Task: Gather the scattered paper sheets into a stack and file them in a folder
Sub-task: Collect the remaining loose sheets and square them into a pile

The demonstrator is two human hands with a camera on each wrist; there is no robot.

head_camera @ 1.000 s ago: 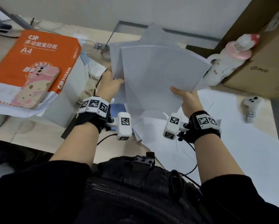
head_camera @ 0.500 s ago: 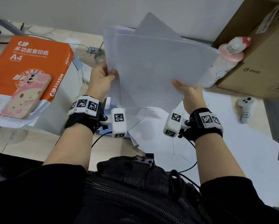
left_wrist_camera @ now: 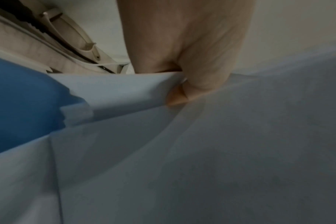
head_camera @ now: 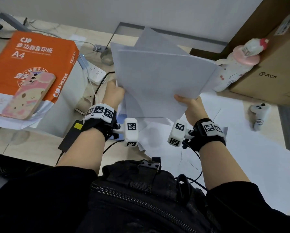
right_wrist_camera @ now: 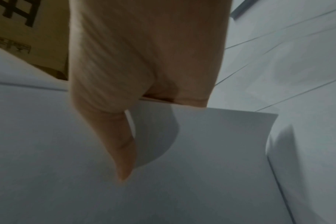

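Here the left hand and the right hand each pinch an opposite lower edge of a bundle of paper sheets, held upright above the desk; holding it from both sides probably lets the person knock the uneven edges square, since several corners still fan out at the top. In the left wrist view the thumb clamps the sheet edge against the fingers behind it, and in the right wrist view the thumb lies flat on the front sheet. More loose sheets lie spread on the desk beneath and to the right, so the gathering looks unfinished. A blue folder shows just below the left hand, seemingly kept close for filing. To the left stands an orange ream of paper printed "CJP" and "A4" with Chinese characters, a phone in a pink cartoon case resting on top. At the right a cardboard box reads "PICO"; a bottle with a cartoon cat print leans beside it, and a white controller lies nearby.
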